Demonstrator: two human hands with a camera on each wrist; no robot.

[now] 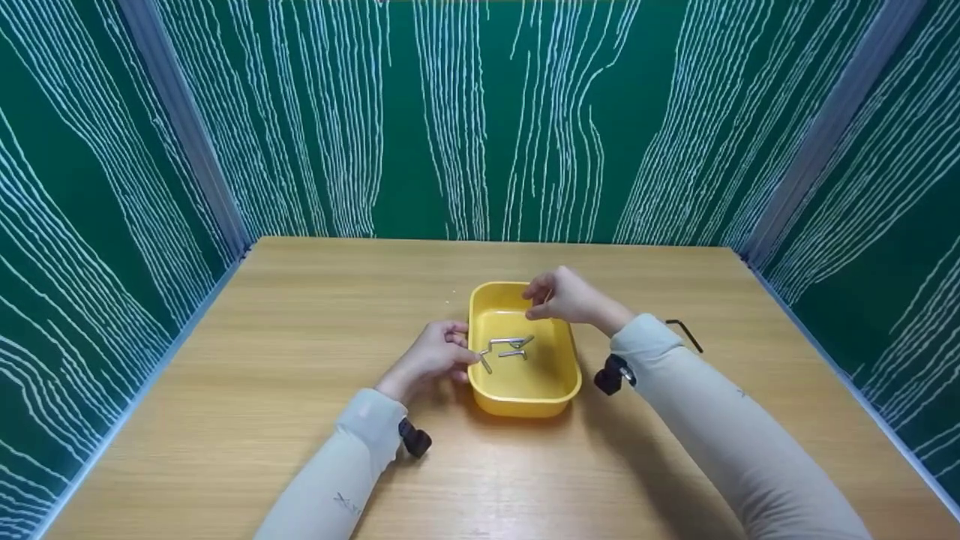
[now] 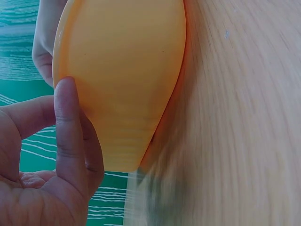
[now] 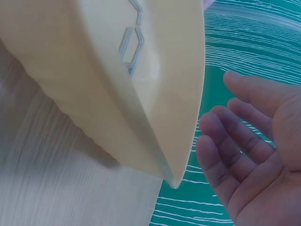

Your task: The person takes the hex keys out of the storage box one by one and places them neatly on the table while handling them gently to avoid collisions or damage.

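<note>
A yellow plastic bin (image 1: 523, 408) stands on the wooden table. My left hand (image 1: 433, 351) grips its left rim, thumb over the edge and fingers against the outer wall; the left wrist view shows those fingers (image 2: 67, 122) on the yellow side. Several silver L-shaped hex keys (image 3: 136, 44) lie on the bin's floor, close to my left thumb. Over the far right part of the bin hovers my right hand (image 1: 568, 296). Its fingers are loosely bent with nothing between them in the right wrist view.
A black hex key (image 1: 686, 335) lies on the table (image 1: 315, 300) right of the bin, beside my right forearm. Green panels (image 1: 405, 187) with white wavy lines close off the back and both sides. Small dark cameras (image 1: 415, 439) sit on both wrists.
</note>
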